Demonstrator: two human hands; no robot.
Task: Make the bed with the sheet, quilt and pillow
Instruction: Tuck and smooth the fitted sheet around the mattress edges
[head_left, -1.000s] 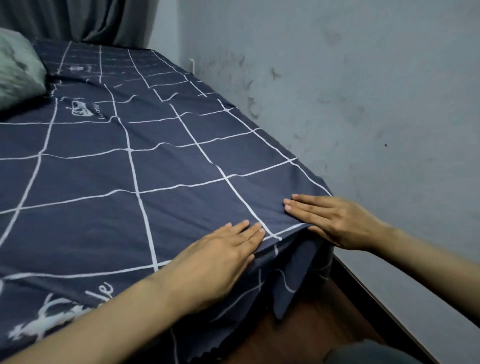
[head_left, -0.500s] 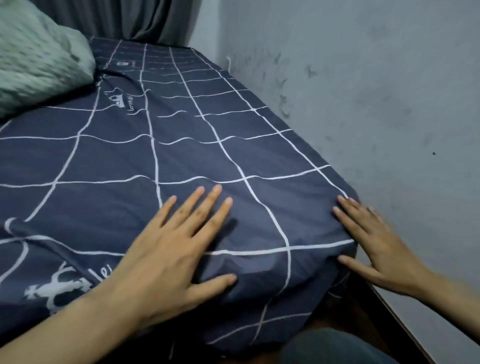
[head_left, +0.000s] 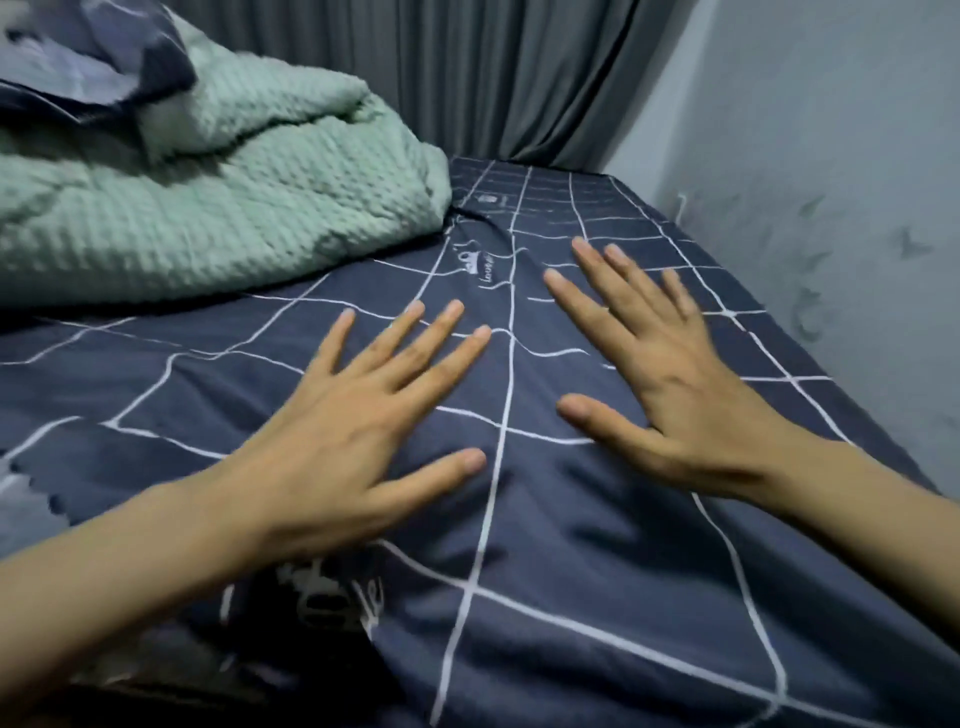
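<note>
The sheet (head_left: 597, 545), dark blue with a grid of thin white lines and a few small white printed motifs, lay spread over the bed and filled most of the view. Both hands lay flat on it, palms down. The left hand (head_left: 363, 431) had its fingers straight and fanned, the thumb out to the side, so its grip was released and it held nothing; it only touched the cloth. The right hand (head_left: 660, 384), just beside it and a little farther up the bed, lay the same way, fingers straight and spread, grip likewise released (its far fingers were blurred). A white line of the grid ran between the two hands. Slight folds showed in the sheet below the wrists.

Beyond the left hand's fingertips and off to its outer side, the quilt (head_left: 208, 208), pale green and waffle-textured, sat bunched in a heap on the sheet. On top of the heap, at the far corner, lay a piece of dark blue and grey cloth (head_left: 93, 62), too blurred to identify. Past the right hand's outer side stood a pale grey wall (head_left: 831, 156) with faint marks, and a grey curtain (head_left: 493, 78) hung behind the head of the bed.
</note>
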